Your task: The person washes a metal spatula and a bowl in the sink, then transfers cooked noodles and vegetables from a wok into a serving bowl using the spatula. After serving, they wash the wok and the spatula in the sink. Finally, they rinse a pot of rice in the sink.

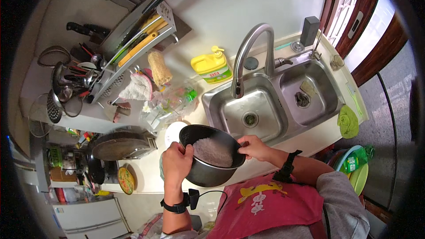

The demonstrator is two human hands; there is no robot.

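Observation:
A dark rice-cooker inner pot point(209, 174) is held between my two hands, tilted so that its opening faces up toward me. White rice grains point(212, 152) cover its bottom; whether water lies over them is hard to tell. My left hand point(177, 161) grips the rim on the left, with the thumb over the edge. On the right, my right hand point(255, 147) pinches the opposite rim. The pot is above the counter's front edge, just left of and nearer to me than the large basin of the stainless steel sink point(229, 113).
A tall pull-down faucet point(255, 35) arches over the sink. Behind stands a yellow detergent jug point(211, 66). A white round lid or plate point(172, 132) lies behind the pot, near clear plastic packaging point(169, 106). A green cloth point(347, 122) rests on the right edge; a patterned bowl point(126, 180) stands left.

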